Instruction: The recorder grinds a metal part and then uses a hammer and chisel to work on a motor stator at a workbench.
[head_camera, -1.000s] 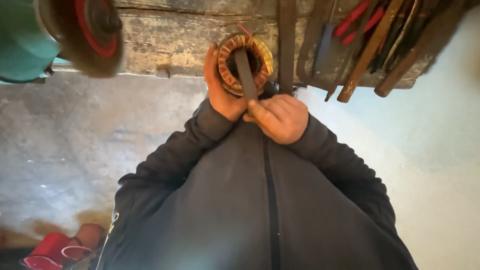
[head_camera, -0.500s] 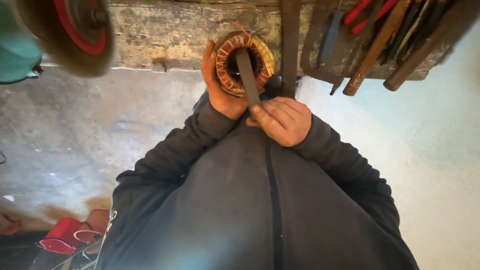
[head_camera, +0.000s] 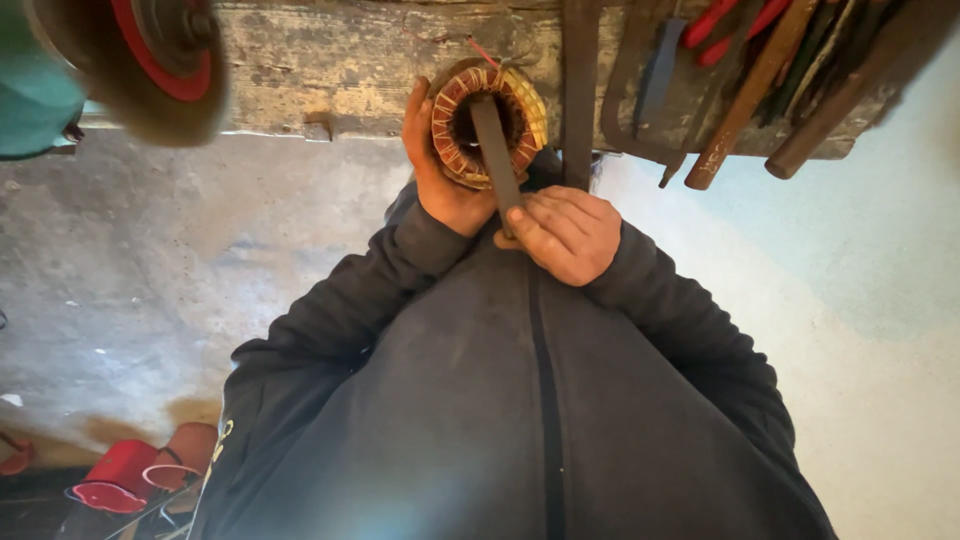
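Head view, the only one. My left hand (head_camera: 445, 165) wraps the left side of a round motor stator (head_camera: 488, 122) with copper windings, clamped on it, holding it against the edge of the worn wooden bench (head_camera: 330, 70). My right hand (head_camera: 562, 235) is closed around a dark flat metal bar (head_camera: 494, 150), whose far end sits inside the stator's bore. Hands close, nearly touching. Dark zip jacket (head_camera: 520, 400) fills the lower frame. Wire-brush wheel (head_camera: 150, 60) top left, blurred. Hand tools (head_camera: 760, 80) hang top right. Red items (head_camera: 130, 475) bottom left, unclear.
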